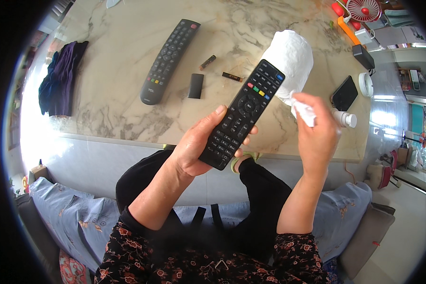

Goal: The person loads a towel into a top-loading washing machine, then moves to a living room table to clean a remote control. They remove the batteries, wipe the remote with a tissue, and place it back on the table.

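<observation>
My left hand (202,142) grips a black remote control (248,110) by its lower half, its button side facing up. The thumb lies along the remote's left edge, and fingertips show at its right edge. To the right of the remote, my right hand (317,124) pinches a crumpled white tissue (305,112), apart from the buttons. Beyond the remote's top end lies a white tissue roll or bundle (293,53), partly hidden by the remote. Two AA-type batteries (208,62) and a small dark battery cover (196,86) lie left of the held remote.
A larger grey TCL remote (168,62) lies on the marble-patterned table (117,53). Dark folded cloth (64,78) is at the left. On the right are a smartphone (345,93), a white bottle (346,119), a black box (363,56) and a small fan (364,10).
</observation>
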`<state>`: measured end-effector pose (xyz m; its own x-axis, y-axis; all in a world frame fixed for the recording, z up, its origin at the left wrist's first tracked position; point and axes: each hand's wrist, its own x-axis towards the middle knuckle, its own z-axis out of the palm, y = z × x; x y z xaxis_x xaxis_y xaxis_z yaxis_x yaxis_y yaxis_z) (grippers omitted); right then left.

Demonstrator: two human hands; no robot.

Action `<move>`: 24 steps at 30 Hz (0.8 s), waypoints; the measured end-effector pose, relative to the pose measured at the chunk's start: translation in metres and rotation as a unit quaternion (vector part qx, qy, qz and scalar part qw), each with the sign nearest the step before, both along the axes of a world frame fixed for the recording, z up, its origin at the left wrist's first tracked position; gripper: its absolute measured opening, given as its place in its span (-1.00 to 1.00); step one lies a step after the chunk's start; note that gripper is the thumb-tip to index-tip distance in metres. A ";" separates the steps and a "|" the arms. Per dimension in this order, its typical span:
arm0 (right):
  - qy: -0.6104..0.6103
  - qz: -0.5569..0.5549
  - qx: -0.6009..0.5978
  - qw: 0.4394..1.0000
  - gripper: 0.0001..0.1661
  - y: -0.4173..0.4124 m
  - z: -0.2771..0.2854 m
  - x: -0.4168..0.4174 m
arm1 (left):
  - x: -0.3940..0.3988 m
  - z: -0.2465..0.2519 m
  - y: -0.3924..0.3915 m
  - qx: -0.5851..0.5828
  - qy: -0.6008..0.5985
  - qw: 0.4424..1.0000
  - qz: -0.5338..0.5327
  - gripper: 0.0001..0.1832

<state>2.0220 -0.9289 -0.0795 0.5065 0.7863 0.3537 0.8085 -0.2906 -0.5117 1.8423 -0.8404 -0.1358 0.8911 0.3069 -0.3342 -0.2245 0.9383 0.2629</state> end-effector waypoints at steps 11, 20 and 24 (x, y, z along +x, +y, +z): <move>0.000 0.064 0.112 0.992 -0.53 0.017 -0.008 -0.018 | 0.000 -0.001 -0.011 0.058 0.048 0.996 -0.043 -0.47; -0.084 0.096 0.084 0.988 -0.54 0.021 -0.018 -0.019 | -0.002 0.006 -0.011 0.144 0.090 0.985 -0.012 -0.46; -0.089 0.072 -0.012 0.993 -0.58 0.008 -0.015 -0.015 | -0.007 0.003 -0.007 0.116 0.102 0.988 -0.002 -0.45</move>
<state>2.0066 -0.9205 -0.0949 0.3194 0.8555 0.4075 0.9197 -0.1762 -0.3509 1.8356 -0.8478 -0.1325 0.8140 0.3920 -0.4286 -0.1402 0.8487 0.5099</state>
